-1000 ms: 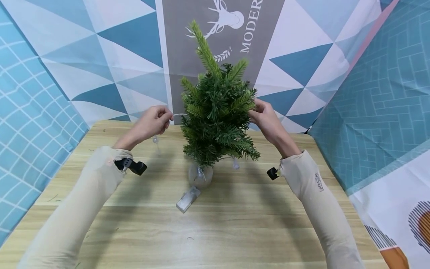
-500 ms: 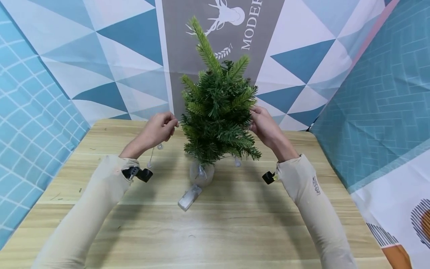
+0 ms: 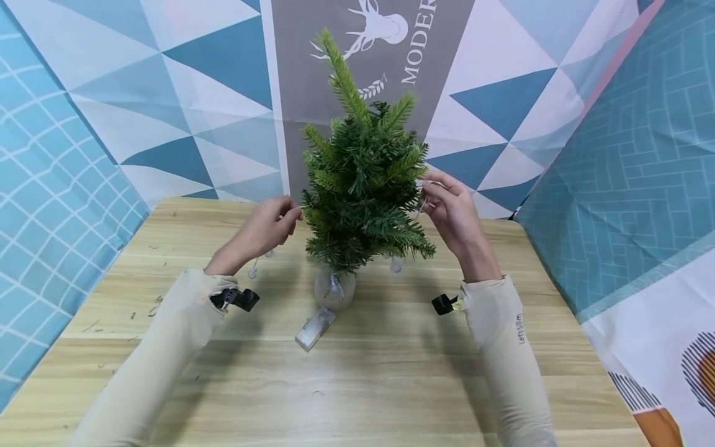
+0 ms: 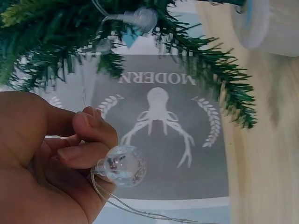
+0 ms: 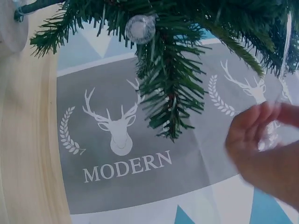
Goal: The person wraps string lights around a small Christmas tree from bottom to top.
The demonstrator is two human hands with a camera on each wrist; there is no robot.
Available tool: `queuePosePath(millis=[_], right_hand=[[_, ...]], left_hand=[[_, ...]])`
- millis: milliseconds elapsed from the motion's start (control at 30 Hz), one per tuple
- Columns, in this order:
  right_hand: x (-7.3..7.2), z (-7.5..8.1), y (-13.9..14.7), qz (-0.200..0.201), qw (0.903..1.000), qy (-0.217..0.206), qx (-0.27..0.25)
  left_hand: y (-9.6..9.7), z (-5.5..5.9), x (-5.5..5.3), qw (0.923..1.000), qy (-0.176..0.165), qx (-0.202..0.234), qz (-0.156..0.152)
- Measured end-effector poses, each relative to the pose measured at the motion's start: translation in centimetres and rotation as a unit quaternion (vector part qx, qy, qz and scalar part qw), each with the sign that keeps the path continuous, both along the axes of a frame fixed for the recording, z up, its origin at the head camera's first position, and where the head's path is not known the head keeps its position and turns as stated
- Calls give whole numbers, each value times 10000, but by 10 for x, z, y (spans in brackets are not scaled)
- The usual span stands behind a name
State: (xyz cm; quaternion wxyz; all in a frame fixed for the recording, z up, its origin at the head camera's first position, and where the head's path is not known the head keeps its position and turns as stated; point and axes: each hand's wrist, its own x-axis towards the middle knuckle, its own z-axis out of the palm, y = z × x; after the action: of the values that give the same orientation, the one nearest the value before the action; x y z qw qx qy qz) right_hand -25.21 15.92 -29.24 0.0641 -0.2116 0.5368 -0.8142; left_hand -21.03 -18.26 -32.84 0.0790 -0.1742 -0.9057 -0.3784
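A small artificial Christmas tree (image 3: 363, 186) stands upright in a pale round base (image 3: 342, 293). Clear string lights are wound among its branches; one bulb (image 5: 140, 29) shows under a branch in the right wrist view. At the tree's left side my left hand (image 3: 267, 226) pinches the thin light wire, with a clear bulb (image 4: 125, 165) beside its fingertips and wire trailing below. My right hand (image 3: 455, 214), at the tree's right side, has its fingers curled around part of the string lights. In the right wrist view that hand is blurred.
A silvery battery box (image 3: 315, 329) lies on the wooden table (image 3: 385, 385) in front of the base. Small needle scraps (image 3: 156, 305) lie at the left. Patterned cloth walls (image 3: 223, 87) stand close behind and at both sides.
My left hand has come down and to the right, closer to the tree. The right hand has turned and shows more of its palm side, with the string lights at its fingers.
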Motion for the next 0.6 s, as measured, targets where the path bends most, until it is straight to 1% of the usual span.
queuePosePath(millis=[33, 100, 167, 267, 300, 367, 400, 433, 500, 533, 600], right_hand=[[-1, -1, -1, -78, 9998, -151, 91], [-2, -1, -4, -151, 9977, -473, 465], [-1, 0, -8, 16, 9943, -640, 854], [-1, 1, -12, 404, 9894, -552, 1280], [-1, 1, -13, 481, 9880, -497, 1383], [-1, 0, -15, 497, 9841, -336, 1669], [-1, -2, -16, 421, 9808, -235, 1891], [-1, -5, -16, 279, 9757, -234, 2163], [-2, -10, -18, 94, 9690, -67, 2467], [-3, -15, -19, -11, 9678, 30, 2516], [-8, -23, -20, -257, 9700, 126, 2415]], left_hand=[[-1, 2, 1, 10000, 12, 24, 31], [-7, 5, 5, 9998, 10, 111, 141], [-15, 8, 10, 9992, -34, 242, 331], [-30, 12, 21, 9969, -148, 483, 602], [-35, 13, 25, 9961, -192, 550, 668], [-44, 14, 34, 9948, -287, 617, 763], [-48, 14, 38, 9949, -291, 566, 784], [-52, 14, 42, 9947, -325, 539, 816], [-57, 15, 48, 9952, -316, 426, 816], [-58, 15, 50, 9955, -282, 347, 833], [-59, 16, 53, 9962, -151, 162, 844]])
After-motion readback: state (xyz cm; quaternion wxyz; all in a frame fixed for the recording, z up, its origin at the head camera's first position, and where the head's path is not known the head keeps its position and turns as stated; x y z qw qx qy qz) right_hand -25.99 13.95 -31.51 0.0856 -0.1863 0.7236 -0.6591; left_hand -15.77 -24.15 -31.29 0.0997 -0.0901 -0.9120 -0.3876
